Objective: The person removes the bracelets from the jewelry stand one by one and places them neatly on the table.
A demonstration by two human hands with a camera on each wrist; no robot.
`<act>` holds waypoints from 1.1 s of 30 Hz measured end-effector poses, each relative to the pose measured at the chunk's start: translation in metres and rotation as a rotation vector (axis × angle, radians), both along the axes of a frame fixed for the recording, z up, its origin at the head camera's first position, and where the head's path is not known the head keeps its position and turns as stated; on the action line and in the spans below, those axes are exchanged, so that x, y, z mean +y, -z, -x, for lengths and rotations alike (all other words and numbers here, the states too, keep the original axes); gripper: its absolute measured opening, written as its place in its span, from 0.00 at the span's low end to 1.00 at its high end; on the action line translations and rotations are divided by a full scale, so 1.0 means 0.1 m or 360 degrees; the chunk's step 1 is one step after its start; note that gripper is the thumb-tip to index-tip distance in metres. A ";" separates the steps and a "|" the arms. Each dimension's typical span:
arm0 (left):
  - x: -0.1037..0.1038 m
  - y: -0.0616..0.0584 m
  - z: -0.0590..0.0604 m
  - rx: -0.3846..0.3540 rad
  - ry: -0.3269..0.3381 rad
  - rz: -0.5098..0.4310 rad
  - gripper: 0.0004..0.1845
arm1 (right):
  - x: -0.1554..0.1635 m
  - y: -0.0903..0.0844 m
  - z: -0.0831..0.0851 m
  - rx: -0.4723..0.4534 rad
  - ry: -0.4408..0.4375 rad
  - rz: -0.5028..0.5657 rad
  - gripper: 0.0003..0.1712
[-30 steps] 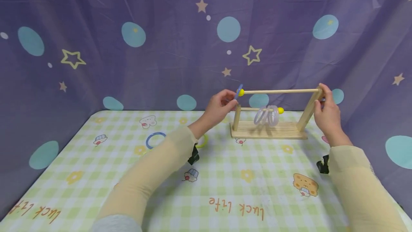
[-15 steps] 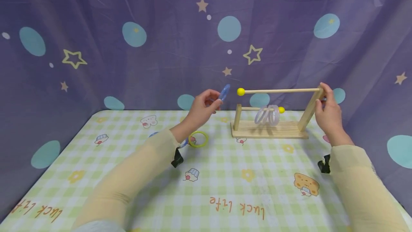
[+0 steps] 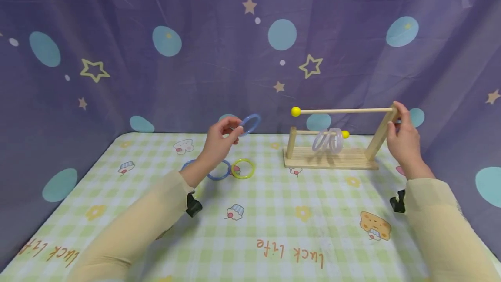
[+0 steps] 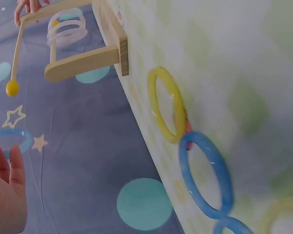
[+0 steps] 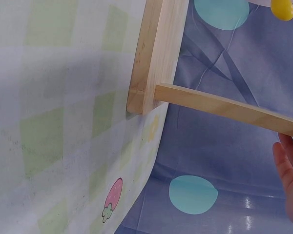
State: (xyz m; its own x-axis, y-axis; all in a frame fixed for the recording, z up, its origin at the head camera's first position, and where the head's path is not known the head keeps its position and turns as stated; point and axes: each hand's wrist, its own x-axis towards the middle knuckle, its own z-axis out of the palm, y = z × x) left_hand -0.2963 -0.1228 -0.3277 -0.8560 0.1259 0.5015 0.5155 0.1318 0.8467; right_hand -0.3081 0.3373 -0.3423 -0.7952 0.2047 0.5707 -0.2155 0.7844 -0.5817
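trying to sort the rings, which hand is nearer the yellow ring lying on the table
Left. The left hand holds a blue ring in the air just above and left of the yellow ring. The right hand grips the wooden stand's far post.

We see a purple backdrop cloth (image 3: pixel 195 8) printed with teal dots and stars hanging behind a worktop (image 3: pixel 274 212) covered in green-and-white checked cartoon-print cloth.

open cloth (image 3: pixel 274 212) nearside; wooden rack (image 3: pixel 332 158) and rings (image 3: pixel 242 169) block beyond.
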 end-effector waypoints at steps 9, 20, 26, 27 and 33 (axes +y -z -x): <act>-0.28 0.08 -0.23 0.0010 -0.0092 0.0174 0.09 | 0.01 -0.01 -0.02 0.0008 -0.0001 -0.0014 0.32; -0.64 0.20 -0.39 0.0053 -0.0003 0.0629 0.07 | 0.00 -0.01 -0.02 0.0024 0.0003 -0.0021 0.32; -0.75 0.30 -0.39 0.0022 0.0083 0.0786 0.06 | 0.00 0.00 -0.02 0.0013 0.0004 -0.0019 0.32; -0.76 0.32 -0.39 0.0017 0.0100 0.0801 0.06 | 0.00 0.00 -0.02 0.0012 0.0004 -0.0018 0.32; -0.81 0.38 -0.40 -0.0091 0.0175 0.0900 0.06 | -0.01 0.01 -0.01 0.0017 0.0003 -0.0023 0.32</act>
State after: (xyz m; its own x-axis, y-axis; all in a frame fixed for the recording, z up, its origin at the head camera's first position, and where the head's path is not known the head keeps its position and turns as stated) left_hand -0.2564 -0.2039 -0.3657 -0.8464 0.4507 0.2835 0.5072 0.5203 0.6871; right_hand -0.3074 0.3365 -0.3430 -0.7885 0.1982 0.5822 -0.2202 0.7929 -0.5681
